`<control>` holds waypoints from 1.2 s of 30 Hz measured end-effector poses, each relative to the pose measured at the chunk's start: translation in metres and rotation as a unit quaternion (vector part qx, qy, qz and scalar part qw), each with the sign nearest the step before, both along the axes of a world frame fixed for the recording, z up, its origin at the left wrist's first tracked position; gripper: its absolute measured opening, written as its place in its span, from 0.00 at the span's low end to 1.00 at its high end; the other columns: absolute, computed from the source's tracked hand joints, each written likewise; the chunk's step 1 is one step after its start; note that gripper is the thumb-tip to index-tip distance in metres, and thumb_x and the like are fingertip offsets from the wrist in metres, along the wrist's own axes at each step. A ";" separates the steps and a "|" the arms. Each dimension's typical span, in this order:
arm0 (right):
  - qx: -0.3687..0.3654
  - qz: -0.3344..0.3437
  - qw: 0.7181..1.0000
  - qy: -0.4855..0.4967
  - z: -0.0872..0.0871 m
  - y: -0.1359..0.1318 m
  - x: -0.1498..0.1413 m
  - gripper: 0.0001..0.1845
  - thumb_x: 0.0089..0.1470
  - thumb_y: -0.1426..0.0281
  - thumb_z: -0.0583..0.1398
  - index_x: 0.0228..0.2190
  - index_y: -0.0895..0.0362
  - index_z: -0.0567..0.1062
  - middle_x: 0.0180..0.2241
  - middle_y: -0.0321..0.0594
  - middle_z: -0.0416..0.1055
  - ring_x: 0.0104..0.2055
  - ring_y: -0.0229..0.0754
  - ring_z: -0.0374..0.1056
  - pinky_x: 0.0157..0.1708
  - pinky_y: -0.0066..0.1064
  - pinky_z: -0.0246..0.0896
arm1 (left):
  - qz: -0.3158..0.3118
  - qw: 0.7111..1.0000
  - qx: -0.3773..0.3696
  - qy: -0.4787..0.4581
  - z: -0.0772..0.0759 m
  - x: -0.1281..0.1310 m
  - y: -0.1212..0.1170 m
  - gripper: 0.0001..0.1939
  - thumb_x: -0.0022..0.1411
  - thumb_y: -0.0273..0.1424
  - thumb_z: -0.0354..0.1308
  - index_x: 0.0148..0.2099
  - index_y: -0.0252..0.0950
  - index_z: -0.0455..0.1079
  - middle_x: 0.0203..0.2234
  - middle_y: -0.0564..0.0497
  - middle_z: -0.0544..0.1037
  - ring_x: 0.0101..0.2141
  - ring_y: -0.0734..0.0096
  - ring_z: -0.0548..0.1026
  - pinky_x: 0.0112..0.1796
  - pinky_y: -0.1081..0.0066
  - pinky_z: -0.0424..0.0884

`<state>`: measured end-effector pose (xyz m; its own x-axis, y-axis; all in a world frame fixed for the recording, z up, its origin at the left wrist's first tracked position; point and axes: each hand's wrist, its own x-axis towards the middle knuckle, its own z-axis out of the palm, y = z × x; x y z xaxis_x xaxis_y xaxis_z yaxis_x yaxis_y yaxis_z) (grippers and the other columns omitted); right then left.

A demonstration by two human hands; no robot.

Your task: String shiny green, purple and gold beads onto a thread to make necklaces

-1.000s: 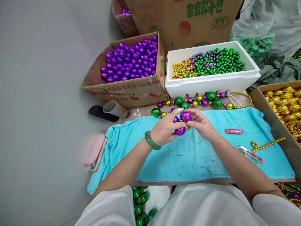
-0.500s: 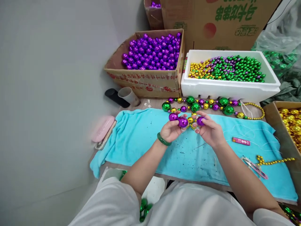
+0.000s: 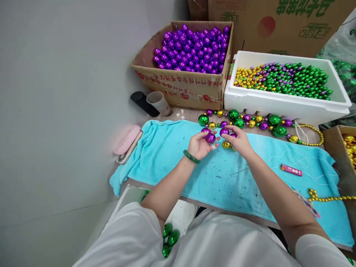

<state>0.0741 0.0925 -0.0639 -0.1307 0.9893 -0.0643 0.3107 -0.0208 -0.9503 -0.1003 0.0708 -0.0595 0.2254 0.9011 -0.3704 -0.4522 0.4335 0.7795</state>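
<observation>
Over a blue towel (image 3: 172, 155), my left hand (image 3: 200, 147), with a green bangle at its wrist, is closed on shiny purple beads (image 3: 211, 138), two of which show. My right hand (image 3: 238, 141) pinches another purple bead (image 3: 224, 132) close by; one more shows partly behind its fingers. Gold beads (image 3: 226, 144) lie just below the right fingertips, partly covered by that hand. Whether a thread joins them to the purple ones I cannot tell. Behind both hands lies a string of large green, purple and gold beads (image 3: 274, 120), with a gold bead loop at its right end.
At the back stand a carton (image 3: 180, 83) of purple beads and a white foam box (image 3: 283, 102) of mixed beads. A cup (image 3: 158, 102) is at left. On the towel's right lie a pink lighter (image 3: 291, 170), scissors (image 3: 308, 205) and a gold bead strand (image 3: 330, 198).
My right hand has moved left relative to the towel, bringing its purple bead next to those in my left hand. The whole view has shifted slightly.
</observation>
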 end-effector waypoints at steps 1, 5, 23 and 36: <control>0.028 0.005 0.998 -0.058 -0.003 0.008 -0.003 0.27 0.48 0.63 0.63 0.49 0.61 0.72 0.45 0.47 0.72 0.45 0.46 0.68 0.49 0.41 0.62 | 0.015 0.998 -0.002 0.059 -0.004 -0.001 0.004 0.17 0.50 0.39 0.58 0.41 0.37 0.66 0.42 0.47 0.73 0.41 0.62 0.74 0.39 0.59 0.74; 0.110 0.135 0.935 -0.309 -0.009 0.030 -0.021 0.25 0.51 0.72 0.59 0.53 0.62 0.70 0.50 0.53 0.68 0.52 0.54 0.63 0.53 0.45 0.58 | 0.016 0.890 0.108 0.444 -0.021 -0.002 0.020 0.19 0.45 0.28 0.62 0.42 0.36 0.68 0.40 0.47 0.68 0.45 0.60 0.71 0.49 0.57 0.69; 0.033 0.130 0.975 -0.178 -0.003 0.038 0.022 0.31 0.44 0.77 0.61 0.52 0.58 0.70 0.52 0.48 0.65 0.51 0.47 0.65 0.47 0.39 0.66 | -0.135 0.785 0.191 0.574 -0.035 -0.007 0.029 0.40 0.43 0.29 0.66 0.60 0.34 0.61 0.49 0.43 0.62 0.51 0.55 0.66 0.56 0.58 0.63; 0.079 -0.200 0.953 -0.213 -0.062 -0.019 0.114 0.20 0.53 0.60 0.54 0.38 0.61 0.77 0.33 0.47 0.76 0.31 0.45 0.71 0.37 0.41 0.67 | -0.146 0.801 0.202 0.544 -0.031 -0.017 0.026 0.40 0.43 0.28 0.66 0.60 0.35 0.61 0.51 0.42 0.62 0.49 0.57 0.69 0.48 0.58 0.71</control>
<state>0.1880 0.0730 -0.1263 0.2643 0.9561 0.1266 0.6666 -0.0863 -0.7404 -0.1170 0.0964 -0.0900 0.1908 0.9647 -0.1814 0.6649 0.0089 0.7468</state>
